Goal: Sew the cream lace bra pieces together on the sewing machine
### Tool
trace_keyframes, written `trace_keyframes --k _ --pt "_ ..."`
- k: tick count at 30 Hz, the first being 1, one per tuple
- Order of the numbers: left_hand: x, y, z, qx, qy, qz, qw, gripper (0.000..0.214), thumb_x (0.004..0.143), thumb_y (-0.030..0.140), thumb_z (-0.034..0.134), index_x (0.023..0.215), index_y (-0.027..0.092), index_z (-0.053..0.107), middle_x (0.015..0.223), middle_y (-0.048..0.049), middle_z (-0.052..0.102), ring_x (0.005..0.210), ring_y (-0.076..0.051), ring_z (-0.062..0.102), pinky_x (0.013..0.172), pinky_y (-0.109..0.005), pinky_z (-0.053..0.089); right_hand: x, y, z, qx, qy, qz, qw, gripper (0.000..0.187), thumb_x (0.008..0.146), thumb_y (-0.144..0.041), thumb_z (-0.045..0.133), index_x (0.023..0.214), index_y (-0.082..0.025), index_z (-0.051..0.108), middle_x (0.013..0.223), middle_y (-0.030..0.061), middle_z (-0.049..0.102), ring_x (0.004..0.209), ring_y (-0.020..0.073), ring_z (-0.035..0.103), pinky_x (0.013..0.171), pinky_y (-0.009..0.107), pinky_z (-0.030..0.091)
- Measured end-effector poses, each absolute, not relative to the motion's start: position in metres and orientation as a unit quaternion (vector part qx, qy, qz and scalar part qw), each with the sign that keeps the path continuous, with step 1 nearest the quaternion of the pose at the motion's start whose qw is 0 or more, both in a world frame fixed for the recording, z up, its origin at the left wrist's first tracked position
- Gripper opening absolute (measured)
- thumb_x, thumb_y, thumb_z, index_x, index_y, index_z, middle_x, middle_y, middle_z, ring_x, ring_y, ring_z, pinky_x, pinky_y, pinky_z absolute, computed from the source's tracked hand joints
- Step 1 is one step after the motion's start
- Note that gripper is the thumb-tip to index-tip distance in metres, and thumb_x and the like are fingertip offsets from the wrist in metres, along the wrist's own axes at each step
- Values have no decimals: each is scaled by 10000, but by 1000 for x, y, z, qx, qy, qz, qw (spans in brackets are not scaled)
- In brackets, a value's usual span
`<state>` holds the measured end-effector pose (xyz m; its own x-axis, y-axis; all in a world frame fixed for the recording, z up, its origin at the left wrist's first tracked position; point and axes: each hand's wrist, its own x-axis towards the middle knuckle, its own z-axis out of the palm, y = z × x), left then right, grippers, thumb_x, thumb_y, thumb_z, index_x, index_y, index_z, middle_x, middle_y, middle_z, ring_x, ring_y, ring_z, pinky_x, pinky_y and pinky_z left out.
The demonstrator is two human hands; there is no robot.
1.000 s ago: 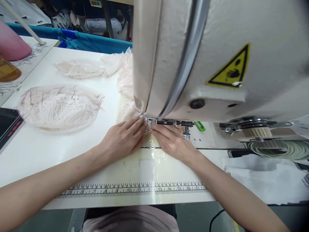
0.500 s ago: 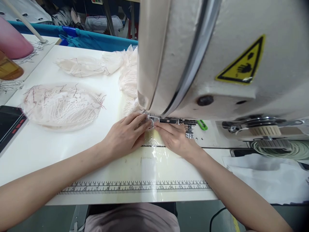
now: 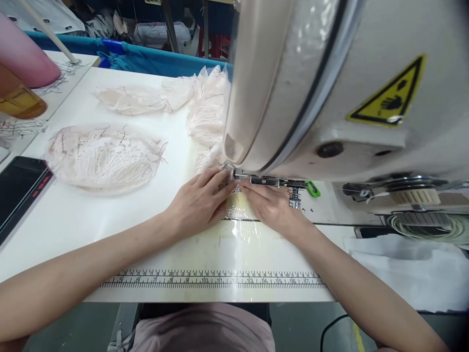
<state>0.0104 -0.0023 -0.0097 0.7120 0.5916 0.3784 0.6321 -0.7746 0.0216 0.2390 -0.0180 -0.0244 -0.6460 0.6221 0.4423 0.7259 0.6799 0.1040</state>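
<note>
Pale pink lace fabric (image 3: pixel 207 120) runs from behind the sewing machine head (image 3: pixel 256 88) down to the presser foot. My left hand (image 3: pixel 201 198) lies to the left of the foot, its fingers pressed together on the lace. Just right of the foot, my right hand (image 3: pixel 273 208) has its fingertips closed on the small near edge of the lace, under the metal attachment (image 3: pixel 264 180). Both sets of fingertips almost meet at the needle area. The needle itself is hidden by the machine head and fingers.
Another lace piece (image 3: pixel 106 159) with loose dark threads lies left, near a black phone (image 3: pixel 22 190). A printed ruler (image 3: pixel 220 278) follows the front edge. A green thread snipper (image 3: pixel 313 189) and white cloth (image 3: pixel 406 269) are on the right; a pink thread cone (image 3: pixel 29 54) stands far left.
The whole view has shifted, so the machine and table appear farther right. Both hands keep their places at the presser foot, and less lace shows in front of it.
</note>
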Motion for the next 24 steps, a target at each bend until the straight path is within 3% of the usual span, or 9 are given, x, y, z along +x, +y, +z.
trace_keyframes --k 8,12,19,24 --pt "9 -9 -13 -929 -283 -199 131 331 971 171 459 1227 39 623 1227 -146 663 1176 -263 618 983 -366 545 239 -14 -29 -352 -899 -123 229 309 893 -58 545 1185 -130 617 1227 85 672 1049 179 663 843 325 575" --pt "8 -9 -13 -927 -311 -193 80 361 977 215 459 1275 73 603 1287 -135 621 1214 -273 590 1020 -395 528 238 -15 -29 -368 -894 -117 229 315 890 -60 537 1171 -169 629 1204 67 680 983 158 672 805 313 565" --pt "9 -5 -11 -921 -305 -213 116 307 963 215 487 1166 75 670 1192 -119 682 1136 -251 644 1009 -375 539 232 -19 -25 -391 -886 -121 218 340 893 -58 497 1179 -190 624 1162 46 681 931 131 656 742 292 522" --pt "10 -2 -10 -920 -325 -206 74 324 959 230 485 1198 94 656 1205 -122 680 1180 -262 618 1028 -399 523 231 -19 -26 -400 -885 -137 195 388 860 -56 528 1209 -199 615 1185 46 670 864 143 643 639 307 474"
